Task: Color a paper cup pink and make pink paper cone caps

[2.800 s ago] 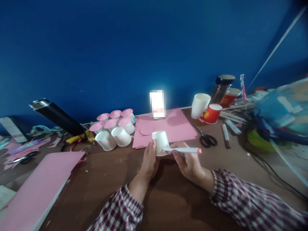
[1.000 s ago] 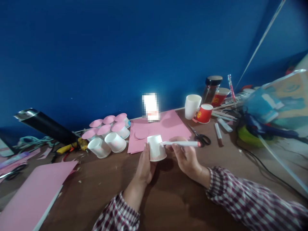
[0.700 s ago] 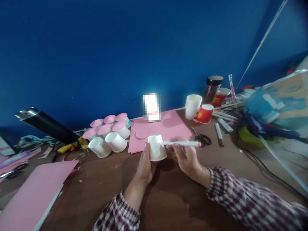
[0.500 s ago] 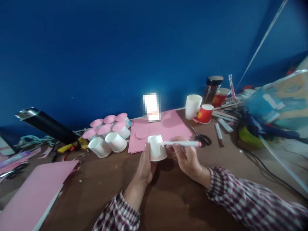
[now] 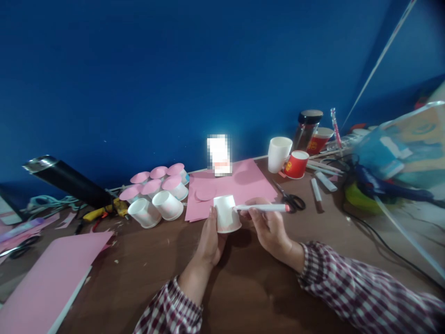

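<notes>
A white paper cup [image 5: 226, 215], bottom end up, is held by my left hand [image 5: 210, 241], whose fingers close round its left side and lower edge. My right hand [image 5: 273, 230] pinches a white marker [image 5: 266, 208] with a pinkish-red end pointing right. The marker's tip meets the cup's right side. Just behind the cup lie pink paper sheets [image 5: 243, 185] with a pink paper disc [image 5: 205, 192] on them. To the left, two plain white cups [image 5: 167, 205] stand in front of several cups topped with pink discs [image 5: 151, 187].
Scissors [image 5: 295, 202], a capped marker [image 5: 316, 190], a white cup [image 5: 279, 154], a red cup [image 5: 296, 164] and a dark-lidded jar [image 5: 308, 127] are at right. A cable runs along the right. At left lie a black flask [image 5: 66, 181] and a pink stack [image 5: 55, 278].
The marker has shifted very slightly at the cup's side. Both hands and the cup keep nearly the same place.
</notes>
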A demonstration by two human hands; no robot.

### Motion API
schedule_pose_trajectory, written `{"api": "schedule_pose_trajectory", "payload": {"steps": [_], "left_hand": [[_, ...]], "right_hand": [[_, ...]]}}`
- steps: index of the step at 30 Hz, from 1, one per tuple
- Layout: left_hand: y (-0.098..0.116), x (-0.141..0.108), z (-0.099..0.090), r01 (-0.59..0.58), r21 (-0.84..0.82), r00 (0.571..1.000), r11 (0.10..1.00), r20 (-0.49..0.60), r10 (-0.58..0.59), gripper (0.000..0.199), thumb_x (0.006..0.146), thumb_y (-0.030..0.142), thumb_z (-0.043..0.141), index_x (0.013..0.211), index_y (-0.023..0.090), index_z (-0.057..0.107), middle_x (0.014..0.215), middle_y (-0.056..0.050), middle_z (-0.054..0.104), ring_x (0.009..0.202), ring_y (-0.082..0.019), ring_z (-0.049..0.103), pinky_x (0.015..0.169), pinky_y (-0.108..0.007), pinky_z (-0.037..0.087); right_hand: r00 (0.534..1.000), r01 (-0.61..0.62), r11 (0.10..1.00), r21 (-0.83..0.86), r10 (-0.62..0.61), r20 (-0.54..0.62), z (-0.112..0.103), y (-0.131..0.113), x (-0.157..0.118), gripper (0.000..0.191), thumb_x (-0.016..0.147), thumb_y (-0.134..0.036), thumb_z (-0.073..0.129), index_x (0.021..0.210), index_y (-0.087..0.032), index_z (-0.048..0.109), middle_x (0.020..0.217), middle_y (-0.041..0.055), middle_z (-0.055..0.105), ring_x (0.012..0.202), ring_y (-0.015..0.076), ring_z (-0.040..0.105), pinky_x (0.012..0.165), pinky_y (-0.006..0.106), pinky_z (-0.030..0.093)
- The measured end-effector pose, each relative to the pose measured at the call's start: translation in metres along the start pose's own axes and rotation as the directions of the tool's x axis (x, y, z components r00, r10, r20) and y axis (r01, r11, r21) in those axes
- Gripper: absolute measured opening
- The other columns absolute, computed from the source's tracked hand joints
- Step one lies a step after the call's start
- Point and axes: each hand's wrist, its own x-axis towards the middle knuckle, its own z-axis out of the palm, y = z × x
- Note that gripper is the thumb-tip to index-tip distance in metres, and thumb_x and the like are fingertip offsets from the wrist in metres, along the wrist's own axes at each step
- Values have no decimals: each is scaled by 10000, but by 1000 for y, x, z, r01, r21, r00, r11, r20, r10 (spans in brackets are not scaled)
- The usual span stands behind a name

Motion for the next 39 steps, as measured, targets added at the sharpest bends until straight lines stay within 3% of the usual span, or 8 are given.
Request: {"api": "schedule_pose_trajectory", "payload": {"steps": [13, 27, 39], "left_hand": [[-3, -1, -1, -11, 3, 1000, 1000, 26, 11, 532, 872, 548, 542, 1153, 107, 645, 1083, -136, 715, 992, -254, 667, 983, -384, 446], [-1, 0, 0, -29, 6, 1000, 1000, 5, 29, 496, 874, 533, 548, 1095, 104, 660, 988, -112, 730, 896, -234, 683, 930, -376, 479], [0, 0, 0, -9, -5, 1000, 1000, -1, 9, 504, 871, 541, 548, 1089, 101, 661, 1055, -125, 720, 1005, -264, 665, 963, -387, 474]], "right_hand": [[1000, -16, 1000, 15, 16, 2, 0, -1, 1, 162, 979, -294, 466, 993, -200, 596, 840, 51, 688, 737, 163, 674, 656, 263, 575], [1000, 4, 999, -52, -4, 9, 0, 4, -1, 169, 978, -310, 464, 1011, -193, 581, 797, 48, 693, 698, 165, 673, 647, 275, 562], [1000, -7, 998, -62, 8, 17, -1, 1, 1, 143, 973, -284, 462, 974, -192, 571, 766, 40, 689, 673, 157, 670, 632, 264, 555]]}}
